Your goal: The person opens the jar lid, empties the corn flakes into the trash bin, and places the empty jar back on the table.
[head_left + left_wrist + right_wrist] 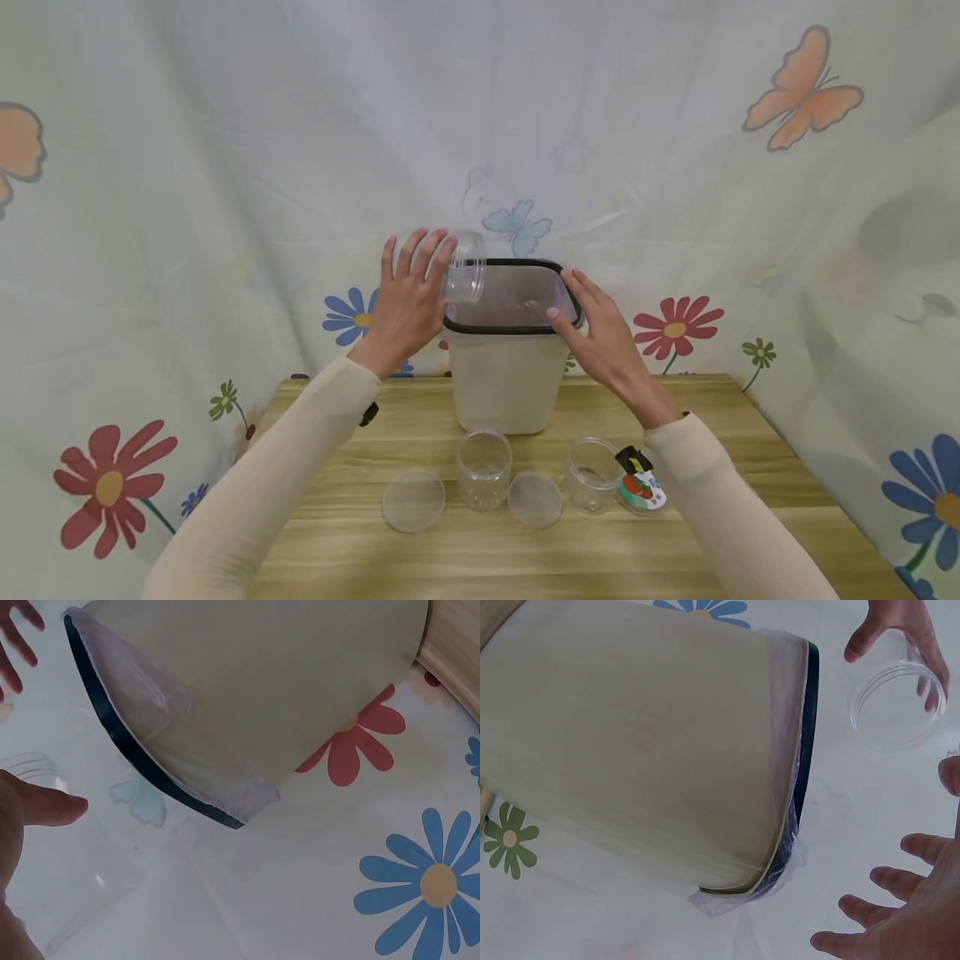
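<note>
My left hand (411, 308) grips a clear plastic jar (468, 267) tilted on its side, its open mouth turned right, at the left of the bin's top. The cream bin (510, 379) has a black rim (517, 331) and a thin translucent liner bag (169, 694) folded over its edge. In the right wrist view the jar shows no contents. My right hand (606, 337) is beside the bin's right rim with fingers spread, and the right wrist view shows those fingers (900, 885) apart from the rim, holding nothing.
On the wooden table (352, 558), in front of the bin, stand two clear jars, one in the middle (483, 483) and one at right (591, 479). Near them lie two clear lids (413, 500) and a lid with a printed picture (642, 492). A flowered curtain (337, 167) hangs behind.
</note>
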Action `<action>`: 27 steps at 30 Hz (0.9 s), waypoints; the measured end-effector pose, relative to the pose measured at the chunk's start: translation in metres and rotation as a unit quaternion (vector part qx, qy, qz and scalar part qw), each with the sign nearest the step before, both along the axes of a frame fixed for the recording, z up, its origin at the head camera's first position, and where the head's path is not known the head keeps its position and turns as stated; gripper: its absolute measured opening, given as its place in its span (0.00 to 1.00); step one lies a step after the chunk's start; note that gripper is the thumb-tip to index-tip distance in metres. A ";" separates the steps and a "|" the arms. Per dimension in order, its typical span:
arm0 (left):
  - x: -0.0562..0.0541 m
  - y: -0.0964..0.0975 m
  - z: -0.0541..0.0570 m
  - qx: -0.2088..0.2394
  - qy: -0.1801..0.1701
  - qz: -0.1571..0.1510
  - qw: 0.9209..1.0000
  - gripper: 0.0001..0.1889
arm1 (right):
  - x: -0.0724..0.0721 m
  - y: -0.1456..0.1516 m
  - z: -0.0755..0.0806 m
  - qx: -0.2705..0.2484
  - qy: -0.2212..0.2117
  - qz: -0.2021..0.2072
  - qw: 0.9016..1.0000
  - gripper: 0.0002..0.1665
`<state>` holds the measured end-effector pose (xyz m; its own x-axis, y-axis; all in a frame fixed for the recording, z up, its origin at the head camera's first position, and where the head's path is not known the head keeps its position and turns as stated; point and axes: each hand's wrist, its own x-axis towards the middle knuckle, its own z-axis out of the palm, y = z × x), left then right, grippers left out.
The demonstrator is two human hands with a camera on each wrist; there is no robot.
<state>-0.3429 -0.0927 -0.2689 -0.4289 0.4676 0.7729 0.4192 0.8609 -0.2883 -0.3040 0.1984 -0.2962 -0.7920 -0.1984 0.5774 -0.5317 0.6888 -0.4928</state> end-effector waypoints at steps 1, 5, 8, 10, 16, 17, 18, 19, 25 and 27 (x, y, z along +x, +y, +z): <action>0.001 -0.001 -0.001 0.008 -0.002 -0.001 1.000 0.46 | 0.002 0.000 0.000 0.000 0.003 0.002 1.000 0.40; 0.008 -0.003 -0.004 0.029 -0.012 -0.006 0.999 0.50 | 0.011 -0.002 0.000 -0.001 0.015 0.012 1.000 0.40; 0.014 -0.003 -0.006 0.043 -0.008 -0.015 0.999 0.51 | 0.018 -0.004 -0.002 0.002 0.019 0.019 1.000 0.40; 0.018 -0.003 -0.008 0.049 -0.005 -0.018 0.999 0.51 | 0.022 -0.004 -0.004 0.006 0.022 0.024 0.999 0.40; 0.027 -0.004 -0.016 0.074 -0.002 -0.030 0.997 0.50 | 0.033 -0.005 -0.008 0.018 0.037 0.032 0.999 0.42; 0.029 -0.005 -0.017 0.081 -0.003 -0.034 0.996 0.50 | 0.035 -0.005 -0.009 0.022 0.040 0.032 0.998 0.42; 0.031 -0.006 -0.019 0.090 -0.005 -0.039 0.995 0.50 | 0.037 -0.005 -0.010 0.027 0.043 0.033 0.998 0.42; 0.032 -0.006 -0.021 0.097 -0.006 -0.043 0.994 0.51 | 0.039 -0.005 -0.011 0.032 0.046 0.033 0.998 0.43; 0.045 -0.011 -0.033 0.145 -0.015 -0.077 0.986 0.55 | 0.054 -0.005 -0.018 0.059 0.059 0.039 0.996 0.45; 0.049 -0.013 -0.037 0.163 -0.018 -0.091 0.982 0.56 | 0.058 -0.005 -0.021 0.063 0.067 0.042 0.995 0.45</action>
<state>-0.2935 -0.1053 -0.3058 -0.3915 0.2695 0.8799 0.5802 0.8144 0.0087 -0.2462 0.1934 -0.3167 -0.6876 -0.3386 0.6423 -0.6451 0.6909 -0.3263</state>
